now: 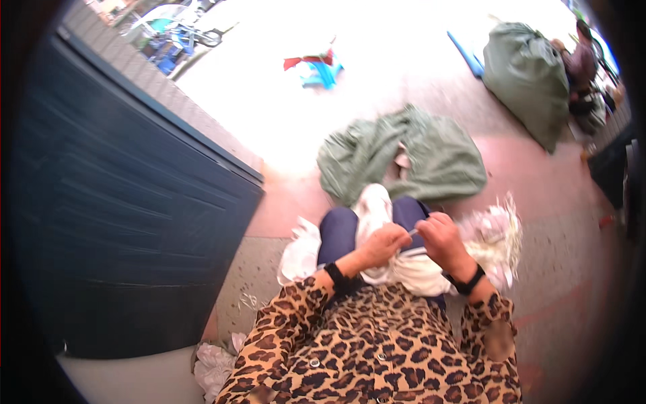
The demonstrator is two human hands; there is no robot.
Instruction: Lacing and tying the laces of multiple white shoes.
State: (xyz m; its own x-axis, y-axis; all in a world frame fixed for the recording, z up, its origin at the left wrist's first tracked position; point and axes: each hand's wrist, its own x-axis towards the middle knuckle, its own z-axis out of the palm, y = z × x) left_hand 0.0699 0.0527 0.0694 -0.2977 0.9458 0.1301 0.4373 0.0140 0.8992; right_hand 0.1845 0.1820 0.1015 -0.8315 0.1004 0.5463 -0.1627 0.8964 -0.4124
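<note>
Above my lap, my left hand (pixel 385 245) and my right hand (pixel 442 240) are close together, both closed in a pinch. A thin white strip (pixel 413 232) runs between their fingertips; whether it is cord or fabric edge I cannot tell. White cloth (pixel 373 207) lies over and between my knees in dark trousers. Cream cloth (pixel 418 275) is bunched beneath my right wrist. Beside my right thigh lies a heap of pale pink and cream cloth with loose threads (pixel 496 236). To the left of my knees hangs more white cloth (pixel 301 253).
A slumped green sack (pixel 437 155), partly open, sits just beyond my knees. Farther right stands a full green sack (pixel 528 77), with another person (pixel 584 57) near it. A dark door panel (pixel 134 215) fills the left side. Blue and red items (pixel 319 71) lie on the bright ground ahead.
</note>
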